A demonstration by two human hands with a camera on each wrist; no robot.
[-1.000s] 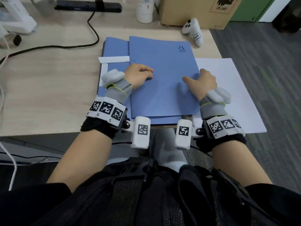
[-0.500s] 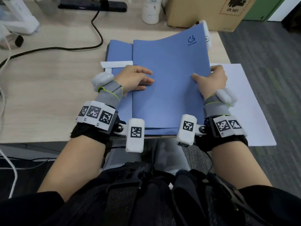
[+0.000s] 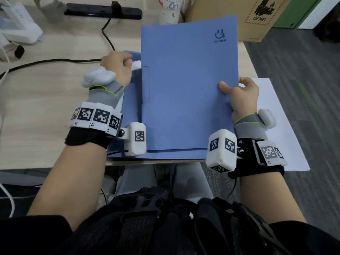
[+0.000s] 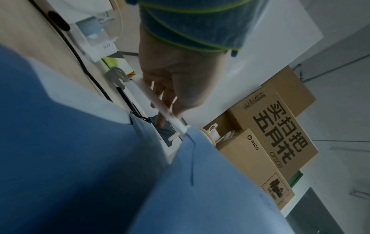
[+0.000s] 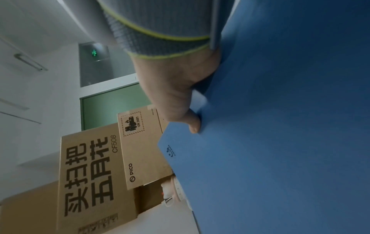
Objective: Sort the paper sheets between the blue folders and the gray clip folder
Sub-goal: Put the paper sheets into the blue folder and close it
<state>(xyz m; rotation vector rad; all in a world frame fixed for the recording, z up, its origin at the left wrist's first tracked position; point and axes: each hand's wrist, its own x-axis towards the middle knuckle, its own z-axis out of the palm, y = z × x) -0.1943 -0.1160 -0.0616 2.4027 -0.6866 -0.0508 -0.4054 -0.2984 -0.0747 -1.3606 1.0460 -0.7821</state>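
So the right hand (image 3: 241,96) has the top blue card folder (image 3: 189,85) pinched by its right edge, thumb on the cover and fingers curled behind it, lifting that side off the light wood desk (image 3: 46,107). A loose white paper sheet (image 3: 281,115) lies flat just past those fingers. The left hand (image 3: 117,68) has its fingers closed around a thin white strip of paper (image 3: 136,64) sticking out beside the folder's left edge, over a second blue folder (image 3: 131,100) lying underneath. A brown cardboard box (image 3: 257,17) sits beyond the fingertips.
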